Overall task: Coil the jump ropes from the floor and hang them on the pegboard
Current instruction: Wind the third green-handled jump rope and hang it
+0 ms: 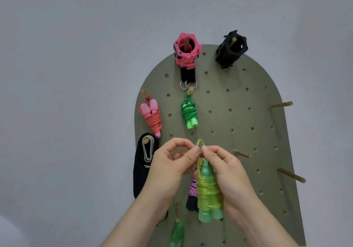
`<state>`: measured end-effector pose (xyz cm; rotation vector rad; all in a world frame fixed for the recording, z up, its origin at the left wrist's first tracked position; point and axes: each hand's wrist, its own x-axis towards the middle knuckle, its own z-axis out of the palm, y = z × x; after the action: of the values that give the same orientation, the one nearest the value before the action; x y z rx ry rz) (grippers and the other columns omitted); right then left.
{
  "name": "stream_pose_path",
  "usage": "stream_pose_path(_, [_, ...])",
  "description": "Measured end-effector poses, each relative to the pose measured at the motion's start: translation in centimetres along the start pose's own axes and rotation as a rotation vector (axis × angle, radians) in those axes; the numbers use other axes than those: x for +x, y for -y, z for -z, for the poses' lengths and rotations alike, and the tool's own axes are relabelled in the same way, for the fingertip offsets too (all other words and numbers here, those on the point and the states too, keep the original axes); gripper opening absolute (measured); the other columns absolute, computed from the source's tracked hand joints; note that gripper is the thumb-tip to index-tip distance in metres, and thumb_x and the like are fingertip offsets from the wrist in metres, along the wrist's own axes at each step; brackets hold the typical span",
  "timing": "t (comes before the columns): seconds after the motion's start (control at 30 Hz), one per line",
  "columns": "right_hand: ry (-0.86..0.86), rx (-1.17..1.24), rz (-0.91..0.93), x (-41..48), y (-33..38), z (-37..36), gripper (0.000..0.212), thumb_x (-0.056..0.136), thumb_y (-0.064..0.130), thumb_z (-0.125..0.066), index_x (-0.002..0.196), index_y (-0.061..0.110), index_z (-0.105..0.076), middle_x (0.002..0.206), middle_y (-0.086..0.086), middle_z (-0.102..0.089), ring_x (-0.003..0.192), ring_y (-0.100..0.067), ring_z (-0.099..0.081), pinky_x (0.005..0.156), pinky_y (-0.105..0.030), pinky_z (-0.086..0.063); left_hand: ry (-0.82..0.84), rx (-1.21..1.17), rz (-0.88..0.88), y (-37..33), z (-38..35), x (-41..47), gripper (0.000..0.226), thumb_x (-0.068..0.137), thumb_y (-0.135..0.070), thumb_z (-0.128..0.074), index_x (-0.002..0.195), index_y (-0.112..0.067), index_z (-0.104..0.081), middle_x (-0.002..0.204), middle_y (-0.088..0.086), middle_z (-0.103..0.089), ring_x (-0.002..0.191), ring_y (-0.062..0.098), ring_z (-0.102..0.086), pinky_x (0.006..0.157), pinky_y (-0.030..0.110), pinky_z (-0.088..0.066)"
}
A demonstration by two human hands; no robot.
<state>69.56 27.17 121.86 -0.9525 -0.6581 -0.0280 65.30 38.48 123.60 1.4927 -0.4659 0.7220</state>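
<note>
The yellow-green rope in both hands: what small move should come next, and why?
Probably slip the loop over the bare peg just to its right. The left hand and right hand pinch that loop above the coiled yellow-green rope; the pink rope and green rope already hang from pegs by such loops.

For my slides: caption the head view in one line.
Left hand and right hand pinch the loop of a coiled yellow-green jump rope at the olive pegboard.
</note>
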Motion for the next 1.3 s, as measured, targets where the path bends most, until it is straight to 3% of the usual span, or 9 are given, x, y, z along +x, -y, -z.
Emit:
stream_pose_path(0.17, [-0.040, -0.066, 0.114, 3.4, 0.6, -0.5, 0.019, 0.091, 0.016, -0.063, 0.090, -0.002, -0.064, 0.074, -0.015, -0.064, 0.062, -0.024, -0.058, 0.053, -0.032, -0.052, -0.005, 0.129, -0.073, -0.3, -0.7, 4.3, 0.012, 0.091, -0.006, -0.058, 0.083, -0.003, -0.050, 0.058, 0.012, -0.041, 0.044, 0.011, -0.039, 0.042, 0.018, -0.036])
stream_pose_path(0.37, [-0.079, -0.191, 0.363, 7.3, 3.3, -2.3, 0.009, 0.089, 0.013, -0.066, 0.086, 0.004, -0.064, 0.069, -0.009, -0.067, 0.064, -0.024, -0.061, 0.057, -0.033, -0.051, -0.040, 0.058, -0.247, -2.5, 0.4, 9.6, 0.011, 0.087, -0.009, -0.065, 0.083, -0.007, -0.055, 0.055, 0.005, -0.058, 0.042, 0.011, -0.049, 0.041, 0.018, -0.041])
stream_pose_path(0.47, [-0.099, -0.235, 0.414, 8.7, 4.9, -1.8, 0.010, 0.091, 0.007, -0.063, 0.088, 0.010, -0.053, 0.070, -0.014, -0.065, 0.059, -0.027, -0.065, 0.055, -0.033, -0.052, 0.016, 0.023, -0.233, -2.4, -0.1, 11.3, 0.004, 0.085, -0.006, -0.067, 0.085, -0.007, -0.063, 0.061, 0.003, -0.065, 0.048, 0.011, -0.059, 0.047, 0.017, -0.046])
stream_pose_path(0.57, [-0.147, -0.351, 0.479, 10.6, 6.0, 0.2, 0.014, 0.090, 0.001, -0.062, 0.085, 0.011, -0.055, 0.082, -0.024, -0.066, 0.074, -0.036, -0.069, 0.068, -0.042, -0.056, 0.121, 0.111, -0.216, -1.6, -1.1, 13.1, 0.016, 0.084, 0.003, -0.065, 0.093, -0.010, -0.069, 0.076, 0.007, -0.068, 0.063, 0.012, -0.066, 0.064, 0.023, -0.054])
stream_pose_path(0.63, [-0.138, -0.415, 0.468, 12.0, 6.6, 1.8, 0.012, 0.088, -0.001, -0.063, 0.085, 0.010, -0.060, 0.085, -0.022, -0.069, 0.074, -0.024, -0.070, 0.071, -0.037, -0.055, 0.124, 0.211, -0.257, -1.1, -2.2, 14.7, 0.022, 0.083, 0.003, -0.068, 0.094, -0.016, -0.071, 0.082, 0.007, -0.069, 0.073, 0.015, -0.068, 0.074, 0.028, -0.055])
stream_pose_path(0.7, [-0.121, -0.428, 0.411, 13.4, 7.2, 3.7, 0.010, 0.088, -0.002, -0.062, 0.088, 0.008, -0.064, 0.083, -0.015, -0.071, 0.070, -0.013, -0.067, 0.070, -0.032, -0.054, 0.105, 0.263, -0.283, -0.3, -3.9, 16.3, 0.024, 0.083, 0.002, -0.068, 0.092, -0.020, -0.071, 0.085, 0.008, -0.067, 0.073, 0.016, -0.067, 0.069, 0.026, -0.054])
stream_pose_path(0.87, [-0.153, -0.492, 0.352, 16.1, 8.6, 10.8, 0.017, 0.089, -0.003, -0.059, 0.090, 0.011, -0.068, 0.082, -0.013, -0.067, 0.073, -0.018, -0.065, 0.077, -0.045, -0.057, 0.148, 0.266, -0.252, 3.4, -10.1, 19.4, 0.018, 0.086, 0.004, -0.062, 0.088, -0.013, -0.057, 0.073, 0.010, -0.059, 0.054, 0.014, -0.059, 0.057, 0.025, -0.052])
stream_pose_path(1.03, [-0.298, -0.719, 0.485, 18.2, 10.0, 19.0, 0.016, 0.084, 0.005, -0.067, 0.085, 0.019, -0.072, 0.084, 0.005, -0.069, 0.077, -0.002, -0.064, 0.067, -0.018, -0.049, 0.162, 0.401, -0.267, 8.7, -17.7, 22.2, 0.023, 0.083, 0.002, -0.066, 0.077, -0.020, -0.065, 0.069, 0.002, -0.064, 0.059, 0.014, -0.063, 0.061, 0.030, -0.056])
stream_pose_path(1.3, [-0.434, -0.777, 0.592, 20.6, 12.4, 27.7, 0.021, 0.087, 0.007, -0.062, 0.089, 0.025, -0.073, 0.086, 0.014, -0.069, 0.073, 0.001, -0.065, 0.057, -0.007, -0.044, 0.115, 0.462, -0.378, 12.1, -26.8, 24.9, 0.020, 0.088, -0.009, -0.062, 0.101, -0.021, -0.071, 0.075, -0.015, -0.064, 0.072, 0.001, -0.063, 0.074, 0.019, -0.053])
